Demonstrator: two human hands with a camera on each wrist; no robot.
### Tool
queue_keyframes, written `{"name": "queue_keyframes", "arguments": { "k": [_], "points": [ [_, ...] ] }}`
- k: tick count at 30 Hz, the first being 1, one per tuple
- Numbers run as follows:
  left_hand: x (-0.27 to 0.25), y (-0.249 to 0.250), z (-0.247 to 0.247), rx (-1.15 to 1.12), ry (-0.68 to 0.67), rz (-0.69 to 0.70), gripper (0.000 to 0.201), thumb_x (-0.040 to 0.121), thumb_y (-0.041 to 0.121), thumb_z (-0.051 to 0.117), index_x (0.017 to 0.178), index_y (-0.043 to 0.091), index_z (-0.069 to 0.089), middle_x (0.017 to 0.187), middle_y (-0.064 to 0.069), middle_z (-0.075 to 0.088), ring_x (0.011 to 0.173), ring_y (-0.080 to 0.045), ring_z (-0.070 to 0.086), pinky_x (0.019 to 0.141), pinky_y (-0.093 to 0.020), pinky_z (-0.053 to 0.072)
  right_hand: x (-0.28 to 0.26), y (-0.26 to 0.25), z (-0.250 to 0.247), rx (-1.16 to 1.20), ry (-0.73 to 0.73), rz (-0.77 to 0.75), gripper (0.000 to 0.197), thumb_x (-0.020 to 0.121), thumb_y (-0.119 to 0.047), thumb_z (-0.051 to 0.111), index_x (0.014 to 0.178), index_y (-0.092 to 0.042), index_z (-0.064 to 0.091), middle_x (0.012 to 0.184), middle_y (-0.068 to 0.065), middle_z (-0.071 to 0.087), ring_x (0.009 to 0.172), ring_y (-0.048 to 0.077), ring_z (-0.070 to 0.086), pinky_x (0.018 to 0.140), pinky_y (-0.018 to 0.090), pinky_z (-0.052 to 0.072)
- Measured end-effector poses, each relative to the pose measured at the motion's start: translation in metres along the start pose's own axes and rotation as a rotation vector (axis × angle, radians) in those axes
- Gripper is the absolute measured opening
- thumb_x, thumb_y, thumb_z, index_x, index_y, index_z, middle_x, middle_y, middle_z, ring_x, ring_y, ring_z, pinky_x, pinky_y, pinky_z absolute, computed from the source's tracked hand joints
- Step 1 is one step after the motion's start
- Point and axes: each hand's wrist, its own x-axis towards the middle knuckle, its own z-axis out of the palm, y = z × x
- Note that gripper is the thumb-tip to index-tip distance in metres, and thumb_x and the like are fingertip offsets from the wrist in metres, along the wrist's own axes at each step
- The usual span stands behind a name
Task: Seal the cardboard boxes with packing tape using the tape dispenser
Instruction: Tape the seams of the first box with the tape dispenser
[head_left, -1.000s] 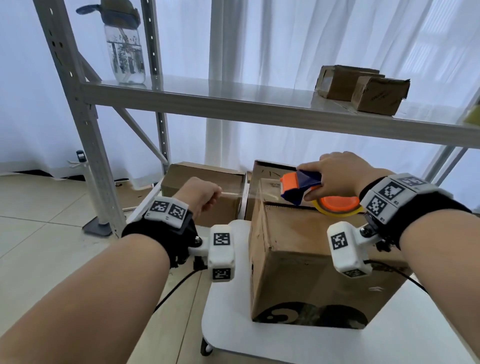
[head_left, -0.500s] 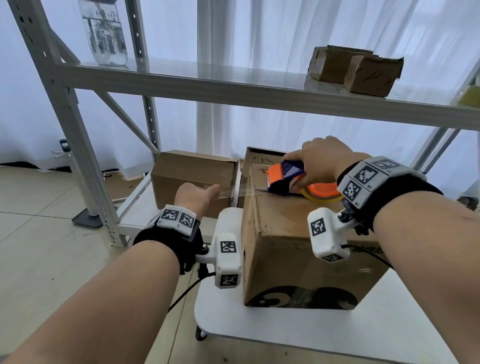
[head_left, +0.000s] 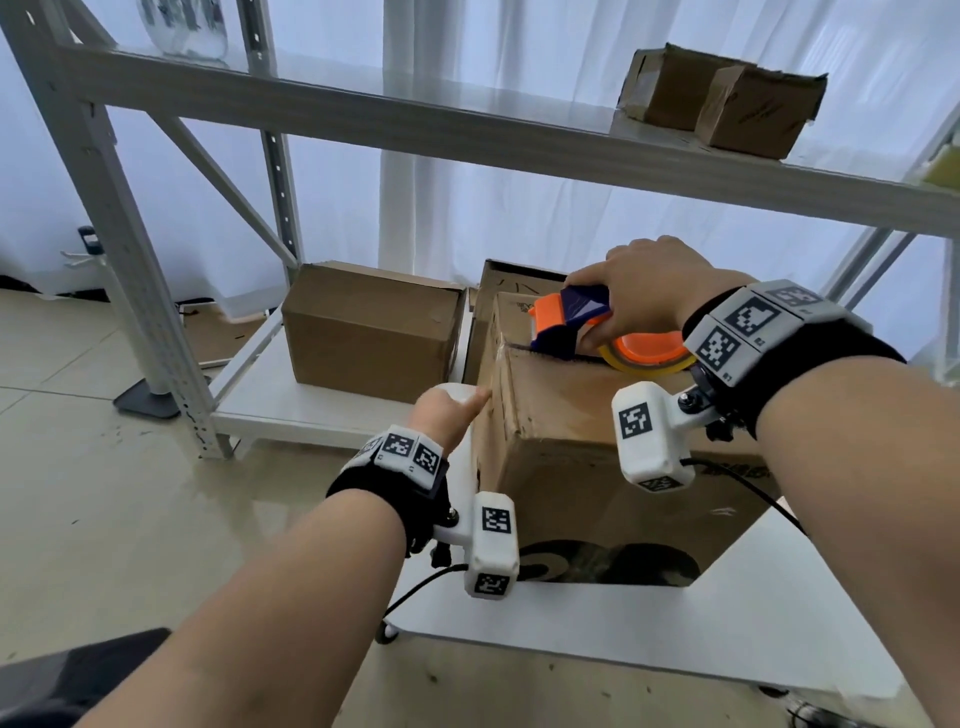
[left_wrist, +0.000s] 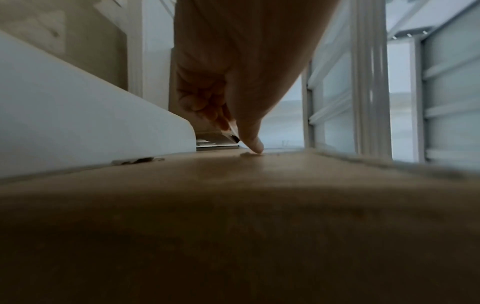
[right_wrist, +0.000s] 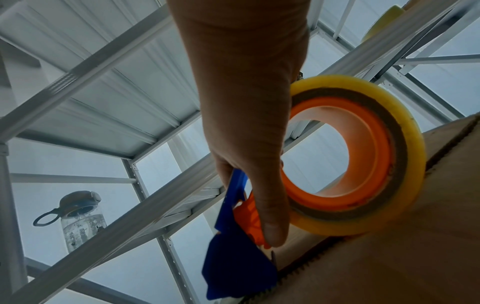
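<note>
Cardboard box (head_left: 597, 457) sits on the white cart (head_left: 779, 623), its top seam running away from its near-left edge, where the left hand (head_left: 447, 415) thumbs the tape end down, fingers curled, while the right hand (head_left: 644, 296) grips the tape dispenser (head_left: 582, 322) right on that seam, with open cardboard behind it.

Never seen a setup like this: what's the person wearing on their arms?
Bare forearms, no sleeves. Each wrist has a black band topped with grey-white blocks printed with black square codes. A white boxy camera pod with similar codes hangs beneath each, trailing a thin black cable.
</note>
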Motion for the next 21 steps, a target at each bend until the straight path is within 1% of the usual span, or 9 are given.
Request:
{"name": "queue_keyframes", "arguments": {
  "k": [2,4,6,8,10,13,15,18,21],
  "points": [
    [0.0,0.004,0.001,0.014,-0.072,-0.014,0.052,0.093,0.053,0.047,0.077,0.003,0.05,0.068,-0.007,0.052,0.053,-0.016,0.045,0.049,-0.025,0.036,-0.001,0.0,0.0,0.007,0.003,0.006,0.07,0.073,-0.07,0.063,0.133,-0.04,0.045,0.092,-0.007,0.044,0.094,0.019,0.044,0.079,0.033,0.03],
    [-0.003,0.0,-0.005,0.107,-0.185,-0.084,0.051,0.093,0.053,0.048,0.093,0.002,0.051,0.082,-0.01,0.061,0.059,-0.018,0.053,0.051,-0.026,0.044,-0.001,-0.002,-0.001,0.001,-0.004,0.011,0.071,0.073,-0.069,0.063,0.135,-0.04,0.044,0.093,-0.006,0.044,0.1,0.021,0.047,0.079,0.032,0.03],
    [-0.007,-0.01,-0.016,0.35,-0.245,-0.162,0.043,0.095,0.041,0.053,0.107,0.0,0.053,0.101,-0.015,0.065,0.077,-0.024,0.064,0.07,-0.033,0.056,-0.002,-0.003,-0.001,-0.013,-0.006,0.012,0.071,0.074,-0.07,0.062,0.135,-0.04,0.043,0.094,-0.005,0.044,0.106,0.023,0.049,0.08,0.032,0.03],
    [-0.002,-0.01,-0.029,0.429,-0.121,-0.084,0.034,0.098,0.023,0.048,0.119,-0.004,0.053,0.112,-0.018,0.063,0.097,-0.029,0.064,0.088,-0.038,0.053,-0.002,-0.004,-0.002,-0.028,-0.003,0.012,0.071,0.074,-0.07,0.062,0.135,-0.039,0.043,0.096,-0.004,0.047,0.107,0.023,0.049,0.08,0.033,0.03],
    [-0.008,0.012,-0.044,0.214,-0.002,0.079,0.035,0.1,0.017,0.039,0.128,-0.002,0.05,0.123,-0.016,0.058,0.11,-0.029,0.057,0.096,-0.038,0.047,-0.002,-0.005,-0.002,-0.036,-0.003,0.012,0.072,0.075,-0.069,0.062,0.137,-0.039,0.042,0.104,-0.002,0.053,0.108,0.023,0.049,0.08,0.033,0.03],
    [-0.038,0.061,-0.052,-0.299,-0.134,0.155,0.043,0.103,0.031,0.036,0.133,0.003,0.047,0.137,-0.017,0.05,0.124,-0.031,0.049,0.103,-0.04,0.04,-0.003,-0.007,-0.003,-0.035,0.003,0.014,0.071,0.075,-0.068,0.062,0.137,-0.039,0.042,0.105,-0.002,0.053,0.109,0.023,0.049,0.08,0.033,0.03],
    [-0.054,0.077,-0.044,-0.385,-0.217,0.113,0.049,0.103,0.035,0.033,0.138,0.003,0.043,0.141,-0.018,0.046,0.129,-0.032,0.044,0.104,-0.037,0.037,-0.004,-0.008,-0.003,-0.037,0.01,0.021,0.07,0.076,-0.068,0.062,0.136,-0.039,0.042,0.102,-0.003,0.051,0.108,0.023,0.049,0.079,0.033,0.03],
    [-0.057,0.075,-0.027,-0.35,-0.411,0.051,0.054,0.1,0.024,0.045,0.147,0.006,0.024,0.137,-0.011,0.049,0.121,-0.023,0.051,0.094,-0.023,0.045,-0.005,-0.007,-0.001,-0.038,0.022,0.029,0.069,0.076,-0.069,0.061,0.135,-0.04,0.043,0.099,-0.003,0.05,0.107,0.023,0.05,0.079,0.033,0.031],
    [-0.054,0.071,-0.017,-0.242,-0.437,0.089,0.098,0.085,0.03,0.058,0.15,0.013,-0.013,0.152,-0.013,0.029,0.13,-0.022,0.043,0.108,-0.034,0.038,-0.007,-0.006,0.001,-0.039,0.031,0.03,0.07,0.076,-0.069,0.061,0.137,-0.04,0.042,0.112,0.001,0.056,0.108,0.024,0.05,0.08,0.034,0.032]
  ]
}}
